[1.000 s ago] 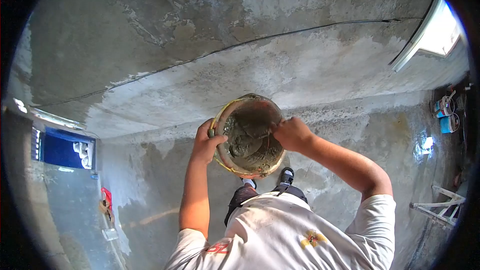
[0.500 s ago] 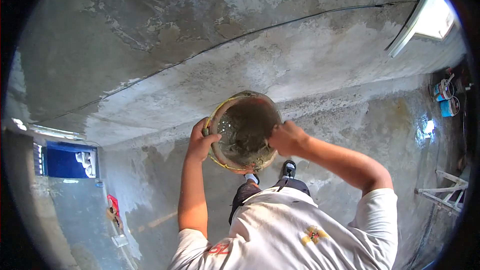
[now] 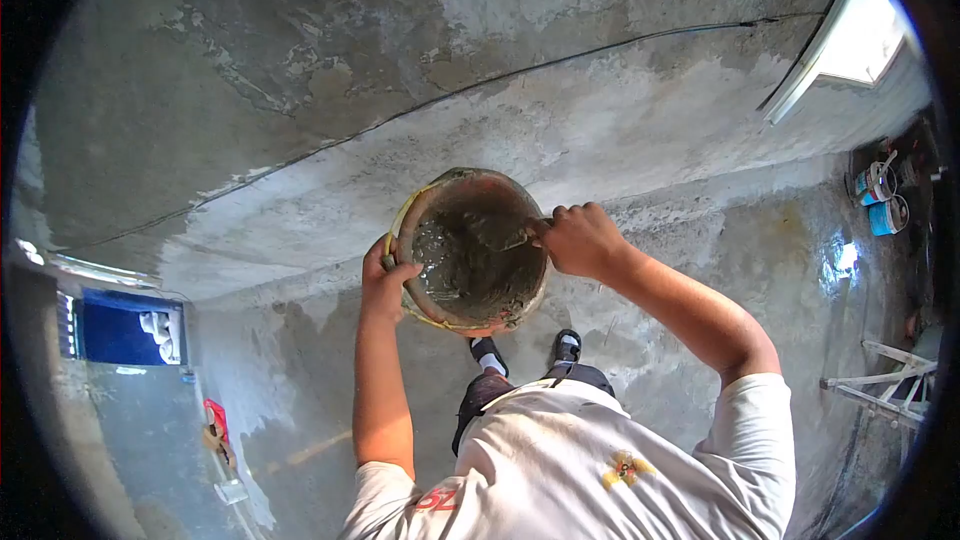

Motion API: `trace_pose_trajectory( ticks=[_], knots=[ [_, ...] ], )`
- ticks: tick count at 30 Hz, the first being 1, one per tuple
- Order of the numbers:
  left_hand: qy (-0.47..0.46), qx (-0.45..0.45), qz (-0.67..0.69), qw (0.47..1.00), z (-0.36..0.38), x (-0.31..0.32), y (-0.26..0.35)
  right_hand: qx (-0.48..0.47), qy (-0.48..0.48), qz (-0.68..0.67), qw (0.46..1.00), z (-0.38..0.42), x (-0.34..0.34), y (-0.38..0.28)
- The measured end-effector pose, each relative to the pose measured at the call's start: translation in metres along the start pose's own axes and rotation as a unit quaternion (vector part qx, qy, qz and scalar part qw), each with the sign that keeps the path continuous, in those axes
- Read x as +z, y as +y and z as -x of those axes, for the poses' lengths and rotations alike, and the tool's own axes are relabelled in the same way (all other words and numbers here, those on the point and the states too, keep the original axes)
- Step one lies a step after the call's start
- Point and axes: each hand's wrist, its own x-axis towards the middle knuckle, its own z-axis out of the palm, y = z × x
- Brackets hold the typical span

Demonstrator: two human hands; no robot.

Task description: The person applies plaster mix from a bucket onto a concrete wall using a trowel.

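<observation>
Two bare hands worked at a round bucket [image 3: 531,285], which the person held out in front of the body, above the floor [image 3: 690,310], with its open mouth toward the camera. The left hand [image 3: 386,285] was clamped on the bucket's left edge, thumb over the rim and fingers around the outside, beside a yellow band [image 3: 402,215] that curved along that side. The right hand [image 3: 580,240] was closed at the opposite edge around the end of a trowel [image 3: 500,232] (its handle mostly hidden by the fingers), and the dark, flat blade reached over the bucket's inside. Wet grey mortar [image 3: 450,265] coated the bottom and the inner wall, glistening on the left.

Below the bucket showed two dark sandals [image 3: 568,345], worn over white socks, and the person's pale shirt [image 3: 560,450] filled the lower middle of the view. Ahead stood a patchy grey wall [image 3: 560,130], crossed by a thin dark cable [image 3: 440,98] that sloped upward to the right, toward a bright window [image 3: 860,35]. Well apart from the hands, two small pails [image 3: 888,217] sat near a far corner on the right, and a whitish metal frame [image 3: 890,380] stood nearer the person.
</observation>
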Motion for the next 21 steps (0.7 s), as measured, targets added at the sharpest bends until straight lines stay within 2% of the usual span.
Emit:
trace_pose_trajectory(
  ticks=[1, 3, 4, 7, 9, 10, 12, 13, 15, 16, 18, 19, 21],
  knots=[
    [0.010, -0.002, 0.002, 1.000, 0.000, 0.002, 0.002, 0.000, 0.002, 0.000, 1.000, -0.002, 0.003, 0.000],
    [0.024, -0.004, 0.000, 1.000, -0.001, 0.009, 0.003, -0.023, -0.078, -0.002, 0.997, -0.007, 0.012, -0.003],
    [0.038, -0.008, -0.003, 0.999, -0.002, 0.011, 0.002, -0.024, -0.079, -0.004, 0.997, -0.007, 0.019, -0.007],
    [0.013, -0.028, -0.048, 0.998, -0.018, 0.007, -0.019, -0.053, -0.126, -0.030, 0.990, -0.011, 0.039, -0.014],
    [0.003, -0.017, -0.054, 0.998, -0.022, 0.005, -0.032, -0.017, -0.169, -0.139, 0.976, -0.013, 0.052, -0.017],
    [0.014, -0.025, -0.053, 0.998, -0.020, 0.011, -0.034, -0.018, -0.171, -0.143, 0.975, -0.014, 0.057, -0.017],
    [0.009, -0.048, -0.055, 0.997, -0.020, 0.004, -0.047, 0.012, -0.207, -0.314, 0.927, -0.014, 0.070, -0.016],
    [0.008, -0.050, -0.056, 0.997, -0.017, 0.000, -0.046, 0.013, -0.208, -0.316, 0.926, -0.011, 0.082, -0.015],
    [0.020, -0.085, -0.050, 0.995, -0.008, -0.008, -0.042, -0.038, -0.099, -0.499, 0.860, -0.006, 0.092, -0.018],
    [0.023, -0.086, -0.048, 0.995, -0.007, -0.014, -0.043, -0.040, -0.102, -0.499, 0.860, -0.007, 0.088, -0.019],
    [0.021, -0.098, -0.044, 0.994, 0.001, -0.025, -0.046, 0.006, -0.062, -0.413, 0.909, -0.003, 0.072, -0.027],
    [0.019, -0.097, -0.043, 0.994, 0.002, -0.030, -0.049, 0.008, -0.061, -0.412, 0.909, -0.006, 0.061, -0.028],
    [0.012, -0.093, -0.014, 0.995, 0.003, -0.034, -0.054, -0.053, -0.127, -0.155, 0.978, -0.018, 0.043, -0.024]
  ],
)
